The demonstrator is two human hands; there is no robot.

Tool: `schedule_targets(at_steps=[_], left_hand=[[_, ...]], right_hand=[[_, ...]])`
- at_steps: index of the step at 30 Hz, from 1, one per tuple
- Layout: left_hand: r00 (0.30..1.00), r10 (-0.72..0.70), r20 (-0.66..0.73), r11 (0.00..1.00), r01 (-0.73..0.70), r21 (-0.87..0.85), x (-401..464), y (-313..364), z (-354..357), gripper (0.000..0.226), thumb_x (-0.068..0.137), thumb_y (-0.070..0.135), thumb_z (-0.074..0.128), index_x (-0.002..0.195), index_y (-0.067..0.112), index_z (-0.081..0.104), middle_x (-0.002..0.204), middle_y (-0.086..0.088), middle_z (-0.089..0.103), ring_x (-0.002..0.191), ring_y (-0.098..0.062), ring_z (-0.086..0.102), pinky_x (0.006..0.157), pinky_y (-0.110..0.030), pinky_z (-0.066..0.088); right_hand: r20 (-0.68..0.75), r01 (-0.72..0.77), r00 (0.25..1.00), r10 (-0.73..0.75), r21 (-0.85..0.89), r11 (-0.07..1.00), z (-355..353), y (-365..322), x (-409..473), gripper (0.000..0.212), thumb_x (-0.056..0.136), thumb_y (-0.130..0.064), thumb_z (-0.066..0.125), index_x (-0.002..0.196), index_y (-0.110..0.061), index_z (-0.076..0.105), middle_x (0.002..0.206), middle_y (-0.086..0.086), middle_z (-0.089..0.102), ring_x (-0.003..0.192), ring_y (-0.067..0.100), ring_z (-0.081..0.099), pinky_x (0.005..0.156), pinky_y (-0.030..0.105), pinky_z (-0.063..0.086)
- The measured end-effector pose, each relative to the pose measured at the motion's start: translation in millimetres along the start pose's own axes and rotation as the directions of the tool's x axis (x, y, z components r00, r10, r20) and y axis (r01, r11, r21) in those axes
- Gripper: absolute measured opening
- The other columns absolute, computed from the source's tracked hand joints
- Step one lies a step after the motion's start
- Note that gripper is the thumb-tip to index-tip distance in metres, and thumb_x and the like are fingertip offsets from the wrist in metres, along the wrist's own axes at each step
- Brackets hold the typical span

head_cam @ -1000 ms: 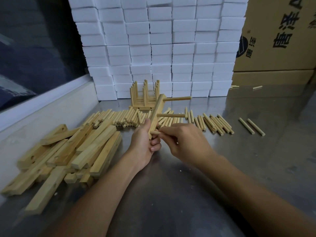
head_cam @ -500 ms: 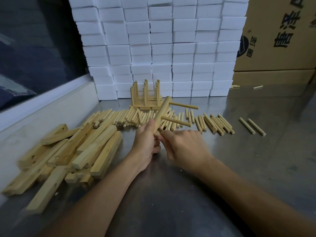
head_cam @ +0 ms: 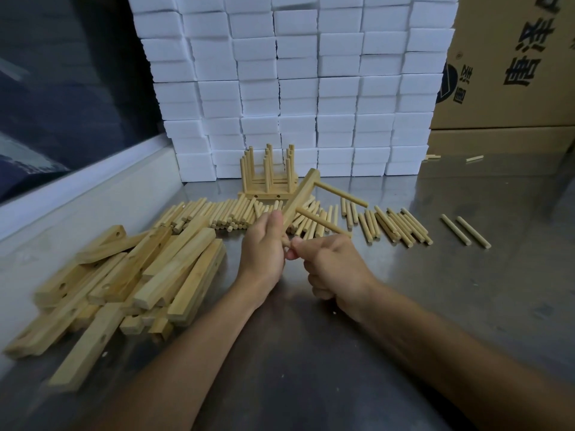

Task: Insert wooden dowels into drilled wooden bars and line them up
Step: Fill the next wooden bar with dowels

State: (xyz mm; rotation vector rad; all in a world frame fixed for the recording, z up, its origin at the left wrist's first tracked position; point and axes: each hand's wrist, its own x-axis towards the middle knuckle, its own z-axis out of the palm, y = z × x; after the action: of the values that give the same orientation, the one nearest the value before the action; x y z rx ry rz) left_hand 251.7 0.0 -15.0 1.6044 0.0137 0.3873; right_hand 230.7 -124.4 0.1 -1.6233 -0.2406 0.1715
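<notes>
From the left, I see the heap of drilled bars (head_cam: 124, 275) lying loose on the steel table (head_cam: 435, 306), holes showing on several faces. Further in, my left hand (head_cam: 263, 250) has its fingers curled round the low end of the bar in work (head_cam: 300, 197), which tilts up and away toward the far right. Two dowels (head_cam: 340, 194) already stand out of its right face, one high, one at the middle. My right hand (head_cam: 336, 269) has its thumb and forefinger pinched at the bar's low end, beside the left thumb; I judge a third dowel is going in there, though the hand hides it.

To do this well, I would keep the bar steady in the left grip, set the dowel square to the face, and press straight so it sits parallel with the other two; a slanted push could jam it.

Behind the hands lie the loose dowels (head_cam: 236, 213) in a row, and beyond them the finished bars (head_cam: 267, 181) stand lined up, pegs upward, against stacked white boxes (head_cam: 295, 88).

Far right, a cardboard carton (head_cam: 513, 73) carries large dark Chinese characters and a round logo; I cannot read them surely.
</notes>
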Motion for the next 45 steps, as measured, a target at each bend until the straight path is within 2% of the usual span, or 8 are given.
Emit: schedule_targets(at_steps=[8,18,24,29,34,38,40,45], left_hand=[[0.999,-0.044,0.022,0.999,0.044,-0.014,-2.9,2.6,3.5,0.032,0.105,0.035,0.039,0.082,0.019,0.055,0.07,-0.001,0.049,0.056,-0.01,0.046,0.043,-0.016,0.033],[0.948,-0.292,0.129,0.894,0.318,-0.315,-4.4,17.1,3.4,0.012,0.093,0.018,0.066,0.087,0.008,0.063,0.059,-0.004,0.059,0.048,-0.014,0.052,0.041,-0.024,0.031],[0.938,-0.322,0.129,0.873,0.347,-0.343,-8.8,18.8,3.9,0.014,0.09,0.016,0.07,0.098,0.006,0.067,0.078,-0.007,0.074,0.066,-0.016,0.069,0.051,-0.024,0.047],[0.941,-0.315,0.121,0.896,0.337,-0.29,-9.1,15.3,3.3,0.02,0.089,0.017,0.071,0.103,0.003,0.068,0.089,-0.009,0.076,0.077,-0.018,0.072,0.059,-0.025,0.049],[0.995,-0.098,-0.022,0.983,0.1,0.153,-5.8,7.2,2.6,0.03,0.084,0.05,0.071,0.091,0.02,0.069,0.077,0.001,0.074,0.065,-0.009,0.066,0.054,-0.023,0.046],[0.972,0.234,-0.02,0.635,-0.137,0.76,0.7,-3.2,-13.7,0.028,0.091,0.053,0.057,0.08,0.027,0.056,0.068,0.011,0.057,0.065,-0.008,0.056,0.056,-0.027,0.038],[0.977,0.21,0.031,0.486,-0.132,0.864,4.1,-9.3,-17.8,0.021,0.092,0.045,0.058,0.082,0.027,0.054,0.071,0.013,0.053,0.072,-0.012,0.051,0.064,-0.03,0.035],[0.986,0.161,0.036,0.478,-0.11,0.871,12.6,-14.1,-15.2,0.015,0.091,0.043,0.057,0.095,0.029,0.058,0.09,0.004,0.065,0.089,-0.023,0.06,0.069,-0.035,0.036]], right_hand=[[0.033,-0.043,0.998,0.047,-0.092,0.995,-17.8,-4.5,3.1,0.027,0.099,-0.028,0.059,0.087,-0.014,0.079,0.048,-0.002,0.038,0.043,0.011,0.03,0.041,0.022,0.027],[0.053,-0.239,0.968,0.243,0.476,0.846,-45.8,-17.6,8.4,0.013,0.092,-0.015,0.06,0.099,-0.008,0.069,0.08,0.006,0.074,0.06,0.012,0.068,0.044,0.016,0.047],[-0.14,-0.085,0.987,0.08,-0.033,0.996,-32.5,-5.5,7.7,0.025,0.089,-0.035,0.072,0.101,-0.013,0.07,0.088,0.001,0.077,0.074,0.015,0.075,0.06,0.024,0.053],[-0.086,0.028,0.996,-0.037,-0.105,0.994,-30.2,-1.6,6.7,0.021,0.088,-0.03,0.074,0.092,-0.01,0.074,0.084,0.003,0.077,0.078,0.015,0.074,0.065,0.023,0.057],[-0.191,0.097,0.972,-0.139,-0.213,0.972,-36.5,-0.7,14.9,0.011,0.087,-0.023,0.075,0.079,-0.015,0.076,0.072,0.004,0.074,0.077,0.022,0.073,0.072,0.032,0.062],[-0.281,0.069,0.941,-0.189,-0.386,0.92,-47.7,-1.7,29.7,0.011,0.086,-0.029,0.076,0.078,-0.021,0.076,0.069,0.001,0.073,0.068,0.018,0.07,0.069,0.034,0.062],[-0.291,0.075,0.922,-0.257,-0.514,0.854,-49.5,-5.6,42.5,0.013,0.087,-0.03,0.074,0.08,-0.02,0.076,0.065,-0.001,0.069,0.053,0.007,0.061,0.051,0.02,0.054],[-0.239,0.09,0.898,-0.369,-0.721,0.687,-43.7,-22.8,97.4,0.011,0.092,-0.026,0.071,0.086,-0.017,0.074,0.075,-0.004,0.068,0.056,0.008,0.06,0.05,0.018,0.046]])
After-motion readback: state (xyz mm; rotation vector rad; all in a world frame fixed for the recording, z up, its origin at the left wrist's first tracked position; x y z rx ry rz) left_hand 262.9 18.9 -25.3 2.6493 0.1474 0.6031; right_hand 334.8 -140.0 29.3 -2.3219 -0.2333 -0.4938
